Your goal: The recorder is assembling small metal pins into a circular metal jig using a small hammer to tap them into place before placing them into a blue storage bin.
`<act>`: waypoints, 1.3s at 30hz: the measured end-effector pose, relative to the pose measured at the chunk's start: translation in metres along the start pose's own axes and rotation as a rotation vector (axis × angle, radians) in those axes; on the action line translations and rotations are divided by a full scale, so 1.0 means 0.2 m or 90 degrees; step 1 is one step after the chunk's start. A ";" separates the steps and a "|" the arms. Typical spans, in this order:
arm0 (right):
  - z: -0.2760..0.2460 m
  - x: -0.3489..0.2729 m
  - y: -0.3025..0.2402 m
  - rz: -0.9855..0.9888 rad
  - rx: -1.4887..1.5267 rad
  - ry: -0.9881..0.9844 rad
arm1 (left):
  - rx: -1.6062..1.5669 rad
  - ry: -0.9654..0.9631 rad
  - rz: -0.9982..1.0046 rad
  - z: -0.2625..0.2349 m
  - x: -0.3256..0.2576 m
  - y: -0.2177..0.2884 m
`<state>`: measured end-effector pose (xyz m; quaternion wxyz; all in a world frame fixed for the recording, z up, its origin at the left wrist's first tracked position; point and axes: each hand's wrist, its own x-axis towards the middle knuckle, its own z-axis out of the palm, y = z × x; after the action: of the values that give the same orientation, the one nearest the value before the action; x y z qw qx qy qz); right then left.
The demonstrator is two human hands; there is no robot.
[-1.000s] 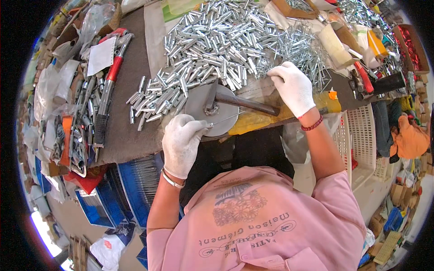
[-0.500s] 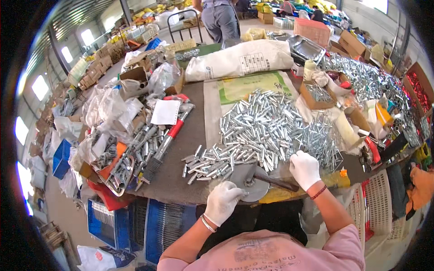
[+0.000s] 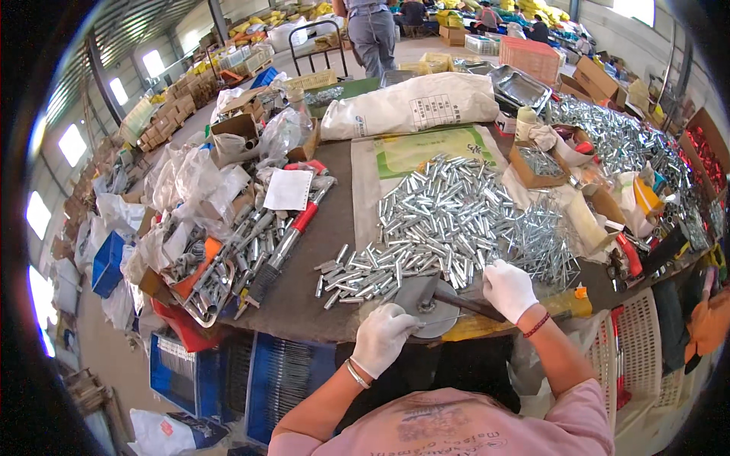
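My left hand, in a white glove, is closed with fingertips pinched at the left edge of a round grey metal disc. Whatever is in that pinch is too small to make out. Across the disc lies a hammer, its head over the plate and its dark handle pointing right. My right hand, also gloved, has its fingers pressed together above the handle, by the near edge of the metal parts; its contents are hidden. Beyond both hands spreads a heap of short silver metal sleeves, with thin metal pins to its right.
Tools and plastic bags crowd the table's left side. A rolled white sack lies across the back. Small cardboard boxes and more metal parts fill the right. Blue crates stand below the front edge. A person stands beyond.
The view has shifted slightly. My right hand has come a little to the left beside the heap, while my left hand stays at the disc. The person beyond has changed stance.
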<state>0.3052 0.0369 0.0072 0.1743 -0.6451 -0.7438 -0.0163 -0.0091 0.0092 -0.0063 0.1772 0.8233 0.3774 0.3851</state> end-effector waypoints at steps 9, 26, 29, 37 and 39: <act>0.02 0.01 -0.02 -0.075 -0.123 -0.090 | 0.016 -0.009 -0.006 0.00 -0.01 0.01; 0.08 -0.18 -0.54 -0.238 0.325 0.052 | 0.034 -0.008 -0.008 0.00 -0.03 0.00; 0.07 -0.20 -0.55 -0.222 0.310 0.064 | 0.028 -0.010 -0.017 0.00 -0.05 -0.01; 0.09 -0.17 -0.55 -0.208 0.344 0.077 | 0.032 -0.030 -0.022 0.01 -0.04 -0.03; 0.08 -0.16 -0.55 -0.213 0.348 0.078 | 0.025 -0.015 -0.005 0.01 -0.03 -0.03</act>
<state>0.1992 -0.0079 0.0049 0.3804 -0.4409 -0.8045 0.1167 -0.0129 0.0089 -0.0144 0.1671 0.8297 0.3861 0.3668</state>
